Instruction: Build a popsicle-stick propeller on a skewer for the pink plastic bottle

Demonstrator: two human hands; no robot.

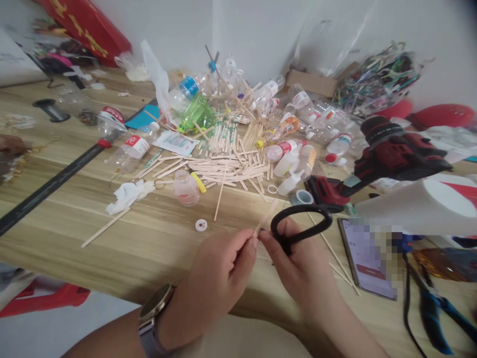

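Note:
My left hand (223, 271) is closed, pinching a flat wooden craft stick (269, 214) that slants up and away over the table. My right hand (303, 271) is wrapped round a pair of scissors; their black handle loop (275, 226) stands up above the fingers. The blades are hidden by my hands. Both hands meet at the lower end of the stick, with the right fingertips by the left thumb. Ahead lies a spread of loose craft sticks (223, 170). A small white cap ring (201, 225) rests just beyond my left hand.
Plastic bottles (286, 149) crowd the back by the wall. A red and black power drill (398, 154) stands at right, near a white roll (417, 204), a phone (367, 261) and pliers (434, 308). A dark tube (55, 186) lies at left. Another person's hand (11, 144) shows at the left edge.

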